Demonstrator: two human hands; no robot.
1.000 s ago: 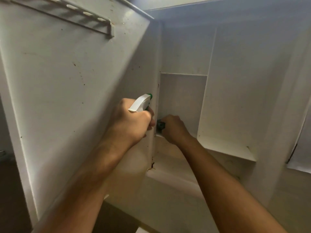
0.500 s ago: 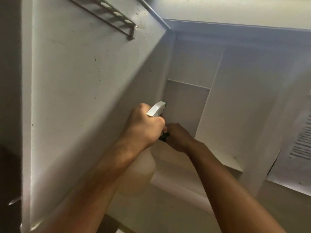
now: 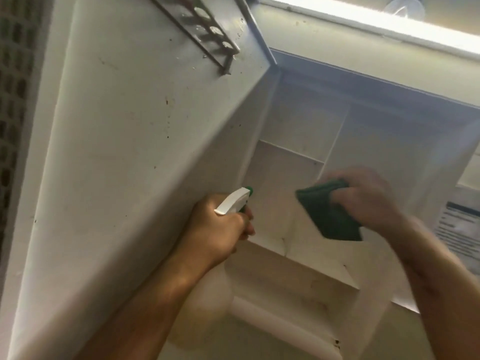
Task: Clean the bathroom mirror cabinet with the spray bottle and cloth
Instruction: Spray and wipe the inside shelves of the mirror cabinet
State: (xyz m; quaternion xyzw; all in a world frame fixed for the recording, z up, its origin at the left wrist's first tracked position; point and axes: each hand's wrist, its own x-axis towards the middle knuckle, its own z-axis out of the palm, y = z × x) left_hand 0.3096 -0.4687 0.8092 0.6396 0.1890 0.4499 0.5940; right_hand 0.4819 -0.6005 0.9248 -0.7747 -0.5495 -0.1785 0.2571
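Note:
The white cabinet (image 3: 298, 131) stands open, its door (image 3: 130, 152) swung out to the left with small dark specks on its inner face. My left hand (image 3: 220, 229) grips a spray bottle (image 3: 233, 200) with a white trigger head and green nozzle that points into the cabinet near the hinge side. Only the bottle's head shows; its body is hidden behind my hand and arm. My right hand (image 3: 368, 198), blurred, holds a dark green cloth (image 3: 330, 211) in front of the lower middle compartment.
A metal rack (image 3: 197, 29) with holes is fixed high on the door's inner face. A shelf ledge (image 3: 311, 268) sits below the hands. A printed paper sheet (image 3: 457, 229) hangs at the right. A bright light strip (image 3: 376, 19) runs above the cabinet.
My right hand has come off the hinge-side corner and moved right and up, and the green cloth now shows fully. The view has tilted upward. The left hand still holds the bottle.

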